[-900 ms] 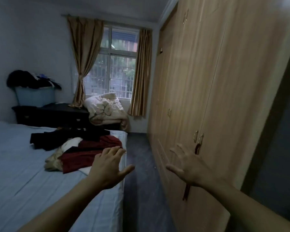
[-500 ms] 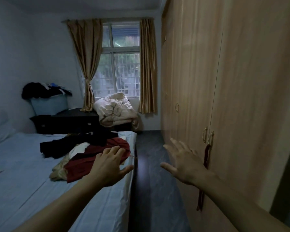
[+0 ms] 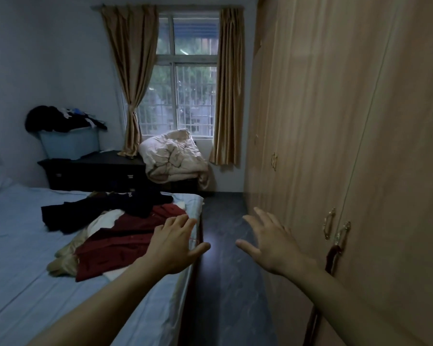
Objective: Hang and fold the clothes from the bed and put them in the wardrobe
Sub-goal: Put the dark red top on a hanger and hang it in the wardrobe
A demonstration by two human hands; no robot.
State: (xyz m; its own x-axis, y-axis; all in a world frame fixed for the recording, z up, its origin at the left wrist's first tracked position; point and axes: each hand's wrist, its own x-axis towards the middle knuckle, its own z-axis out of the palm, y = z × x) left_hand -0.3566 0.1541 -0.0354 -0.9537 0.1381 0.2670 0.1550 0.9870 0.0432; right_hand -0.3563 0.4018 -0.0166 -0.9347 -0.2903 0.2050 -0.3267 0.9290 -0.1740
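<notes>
1. The clothes lie in a loose heap on the bed, near its right edge: a dark red garment on top in front, a black one behind it, pale cream pieces showing beneath at the left.
2. The left hand hangs just above the red garment's right end, palm down, fingers spread and slack, holding nothing.
3. The right hand is raised over the dark floor between bed and wardrobe, likewise spread wide and empty.
4. The wardrobe doors are shut; a pair of brass handles sits just right of the right hand, and a dark strip hangs from below them.
5. Behind the bed stands a black dresser with a blue tub on it, heaped with dark clothing.
6. A crumpled cream quilt rests at the dresser's right end, under the window with tan curtains.
</notes>
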